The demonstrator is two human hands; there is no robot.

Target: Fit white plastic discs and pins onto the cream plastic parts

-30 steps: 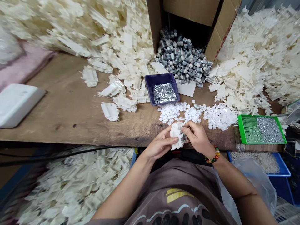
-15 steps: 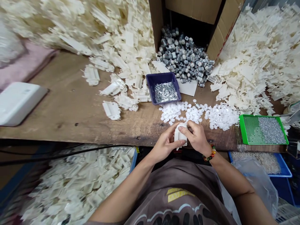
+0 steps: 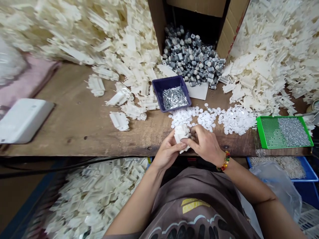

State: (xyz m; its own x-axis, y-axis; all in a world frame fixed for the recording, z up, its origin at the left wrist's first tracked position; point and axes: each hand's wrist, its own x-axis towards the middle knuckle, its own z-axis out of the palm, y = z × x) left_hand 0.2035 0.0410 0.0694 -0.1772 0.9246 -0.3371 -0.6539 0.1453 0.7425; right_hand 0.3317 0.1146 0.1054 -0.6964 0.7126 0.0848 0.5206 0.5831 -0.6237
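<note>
A white plastic housing (image 3: 181, 133) is held at the table's front edge, its ridged side showing. My left hand (image 3: 167, 151) is closed round its left and lower side, the thumb across the bottom. On its right side, my right hand (image 3: 206, 146), with a beaded bracelet at the wrist, pinches at the part; something small and dark shows by the fingertips, too small to name. Just beyond the hands lie small white discs (image 3: 236, 120). Behind these stands a dark purple tray (image 3: 156, 91) of metal pins.
Grey motors (image 3: 194, 59) spill from a cardboard box (image 3: 230, 30). Heaps of white housings (image 3: 134, 43) lie behind. A green tray (image 3: 261, 134) of pins stands right, a white box (image 3: 25, 119) left. Below the table are more housings (image 3: 94, 199) and a blue bin (image 3: 307, 169).
The housing has turned from its smooth side to its ridged side and moved slightly left. My right fingers have shifted to its right edge. The camera view has tilted a little.
</note>
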